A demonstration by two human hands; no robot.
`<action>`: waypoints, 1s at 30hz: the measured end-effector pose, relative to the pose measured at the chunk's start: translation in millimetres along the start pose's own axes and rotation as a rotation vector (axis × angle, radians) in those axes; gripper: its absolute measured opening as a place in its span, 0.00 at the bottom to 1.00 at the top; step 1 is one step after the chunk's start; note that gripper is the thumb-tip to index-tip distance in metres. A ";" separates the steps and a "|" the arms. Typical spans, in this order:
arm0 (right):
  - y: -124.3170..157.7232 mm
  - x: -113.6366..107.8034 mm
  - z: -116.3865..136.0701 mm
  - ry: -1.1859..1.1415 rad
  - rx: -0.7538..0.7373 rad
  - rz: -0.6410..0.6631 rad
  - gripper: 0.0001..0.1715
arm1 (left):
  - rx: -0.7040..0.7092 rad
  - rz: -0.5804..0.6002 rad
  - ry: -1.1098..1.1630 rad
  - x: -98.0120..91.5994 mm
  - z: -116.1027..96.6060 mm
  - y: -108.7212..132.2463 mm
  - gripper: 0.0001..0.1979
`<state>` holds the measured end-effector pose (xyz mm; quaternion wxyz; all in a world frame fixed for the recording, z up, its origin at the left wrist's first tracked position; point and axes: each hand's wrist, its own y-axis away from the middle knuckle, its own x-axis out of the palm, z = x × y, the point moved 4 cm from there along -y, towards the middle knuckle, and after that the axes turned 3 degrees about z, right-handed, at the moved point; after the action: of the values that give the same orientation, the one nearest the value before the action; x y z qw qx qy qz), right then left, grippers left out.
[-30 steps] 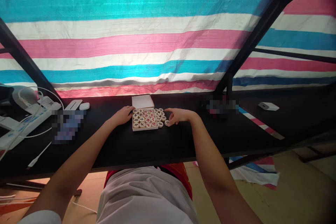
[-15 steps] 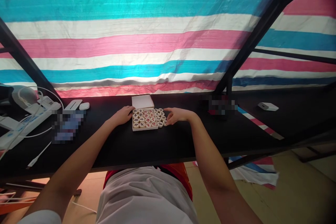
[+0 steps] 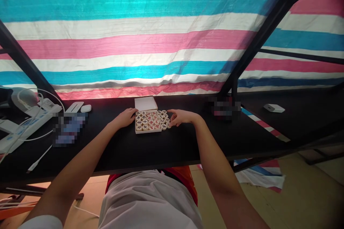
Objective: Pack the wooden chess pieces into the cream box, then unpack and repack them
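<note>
A shallow white box point(image 3: 148, 132) lies on the black table, filled with rows of round xiangqi pieces point(image 3: 145, 122) in black and red characters. Its white lid point(image 3: 145, 103) rests behind it. My left hand point(image 3: 126, 117) grips the box at its back left corner, fingertips at the rim. Beside the box's right wall, more round pieces point(image 3: 162, 121) with black characters sit in two columns on the table. My right hand point(image 3: 181, 117) is at their right side, index finger and thumb apart, the thumb touching the nearest right piece.
At the left are a power strip point(image 3: 32, 125) with cables, a white earbud case point(image 3: 86, 108) and a blurred flat object point(image 3: 70, 128). A white charger point(image 3: 274, 108) lies far right. Dark frame posts point(image 3: 249, 50) and striped sheeting point(image 3: 134, 46) stand behind the table point(image 3: 161, 154).
My right hand has shifted very slightly, with its thumb still at the front right piece. My left hand and the box stay in place.
</note>
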<state>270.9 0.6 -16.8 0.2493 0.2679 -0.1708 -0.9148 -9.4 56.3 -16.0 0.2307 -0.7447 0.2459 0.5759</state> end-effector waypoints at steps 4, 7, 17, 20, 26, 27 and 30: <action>-2.0 -0.4 -1.7 0.052 -0.028 0.024 0.70 | -0.002 -0.005 0.004 0.6 0.6 -0.3 0.20; -4.9 -0.3 -3.3 0.078 -0.034 0.040 0.67 | 0.005 -0.009 0.006 1.1 1.3 -0.4 0.19; -4.4 0.3 -0.8 0.098 -0.042 0.034 0.64 | -0.002 0.006 -0.010 1.8 2.6 -1.0 0.20; -3.5 0.8 0.1 0.100 -0.031 0.029 0.65 | 0.009 0.003 -0.001 2.4 2.8 -1.4 0.20; -3.6 0.6 0.5 0.107 -0.033 0.024 0.63 | 0.005 -0.006 0.012 0.2 0.4 0.2 0.20; -3.6 0.5 0.5 0.107 -0.035 0.022 0.63 | 0.007 -0.005 0.015 -0.4 -0.4 0.6 0.20; -3.1 1.0 1.2 0.099 -0.039 0.022 0.63 | 0.006 -0.002 0.020 -1.5 -1.5 1.4 0.20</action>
<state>268.4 2.8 -17.6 0.2726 0.3062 -0.1435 -0.9007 -9.5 54.4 -14.3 0.2308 -0.7501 0.2490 0.5675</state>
